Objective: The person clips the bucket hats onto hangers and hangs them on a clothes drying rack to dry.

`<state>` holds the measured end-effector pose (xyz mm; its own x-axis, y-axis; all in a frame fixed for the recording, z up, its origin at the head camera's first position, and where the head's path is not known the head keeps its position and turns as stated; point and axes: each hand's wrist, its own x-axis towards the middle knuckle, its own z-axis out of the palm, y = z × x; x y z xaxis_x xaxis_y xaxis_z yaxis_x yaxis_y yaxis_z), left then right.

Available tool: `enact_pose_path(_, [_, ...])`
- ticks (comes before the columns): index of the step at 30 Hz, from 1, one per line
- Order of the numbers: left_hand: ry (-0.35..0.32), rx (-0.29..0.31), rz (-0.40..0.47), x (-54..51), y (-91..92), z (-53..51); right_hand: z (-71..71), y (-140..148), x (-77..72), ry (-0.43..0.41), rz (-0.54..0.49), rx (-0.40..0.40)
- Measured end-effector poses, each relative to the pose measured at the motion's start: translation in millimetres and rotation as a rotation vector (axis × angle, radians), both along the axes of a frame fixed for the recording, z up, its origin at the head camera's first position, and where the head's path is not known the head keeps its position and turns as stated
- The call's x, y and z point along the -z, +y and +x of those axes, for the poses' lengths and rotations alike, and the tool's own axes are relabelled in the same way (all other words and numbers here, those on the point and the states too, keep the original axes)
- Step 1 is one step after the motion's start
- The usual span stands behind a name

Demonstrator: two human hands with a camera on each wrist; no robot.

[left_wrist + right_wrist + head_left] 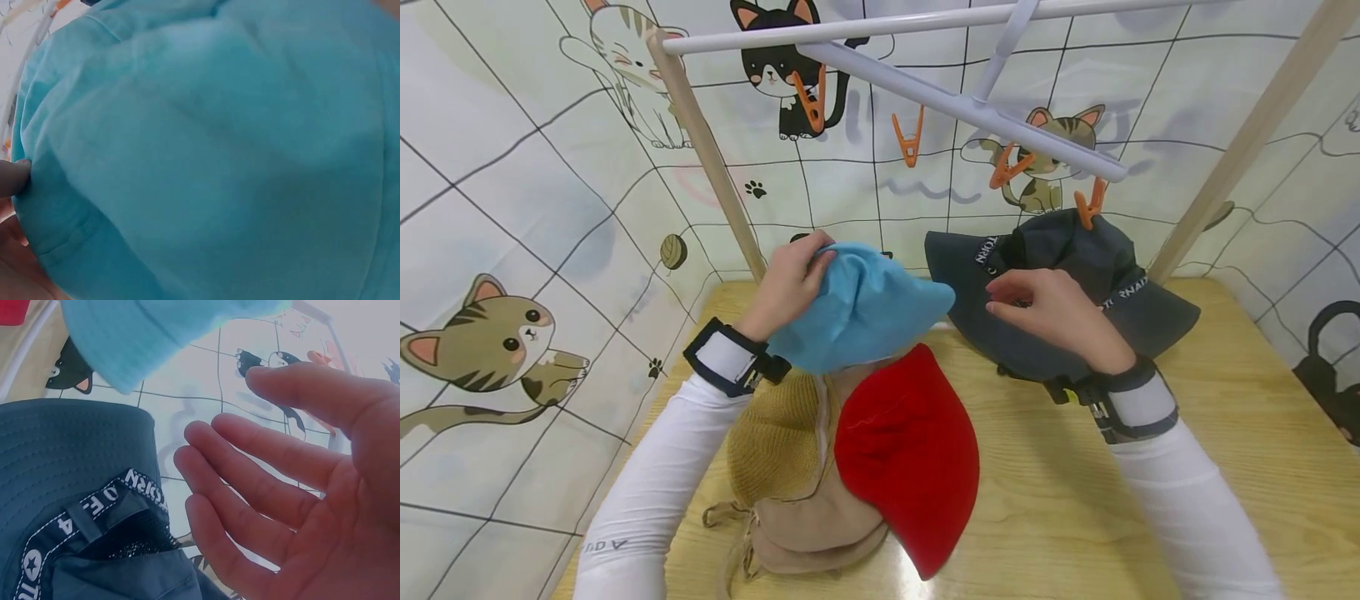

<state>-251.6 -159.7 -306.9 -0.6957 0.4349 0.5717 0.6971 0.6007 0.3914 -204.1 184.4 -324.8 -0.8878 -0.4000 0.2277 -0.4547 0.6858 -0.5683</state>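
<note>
A light blue bucket hat (865, 312) is pinched at its upper left edge by my left hand (790, 283), thumb on one face. It hangs over the other hats and fills most of the left wrist view. My right hand (1056, 312) is in front of a dark grey bucket hat (1075, 250) with a lettered band, fingers loosely bent and holding nothing. In the right wrist view a gap shows between those fingers and both hats. An orange clip (1090, 202) sits at the top of the dark hat, under the white hanger bar (970, 108).
A red hat (910, 450), a tan knitted hat (775, 437) and a beige hat (816, 529) lie piled on the wooden table (1037, 500). More orange clips (908, 137) hang from the hanger. Wooden posts (707, 158) hold up a white rail (887, 25).
</note>
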Motion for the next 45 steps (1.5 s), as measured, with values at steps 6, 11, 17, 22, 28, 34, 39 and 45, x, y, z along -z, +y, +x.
enact_pose_path(6, [0.000, -0.049, 0.009, 5.6, -12.5, -9.9, -12.3, -10.9, -3.9, -0.003, -0.022, -0.059])
enact_pose_path(11, [-0.004, -0.110, 0.033, 7.6, -20.0, -19.3, -23.9, -30.1, -10.7, -0.026, -0.047, -0.100])
enact_pose_path(17, [-0.030, -0.172, 0.104, 3.5, -24.7, -27.0, -44.9, -64.6, -24.1, -0.027, -0.063, -0.156])
enact_pose_path(22, [-0.069, -0.221, 0.122, -3.0, -25.3, -33.4, -62.9, -90.1, -40.1, -0.011, -0.113, -0.155])
enact_pose_path(28, [-0.095, -0.235, 0.131, -7.2, -22.6, -43.8, -79.4, -112.0, -57.1, 0.005, -0.095, -0.116])
enact_pose_path(34, [-0.104, -0.279, 0.126, -15.8, -18.0, -50.8, -94.1, -125.1, -77.8, -0.030, -0.125, -0.086])
enact_pose_path(39, [-0.116, -0.293, 0.131, -23.7, -13.5, -52.5, -103.2, -136.6, -92.6, -0.055, -0.237, -0.046])
enact_pose_path(45, [-0.131, -0.308, 0.133, -27.3, -12.2, -52.4, -107.4, -153.8, -109.1, -0.111, -0.358, -0.021])
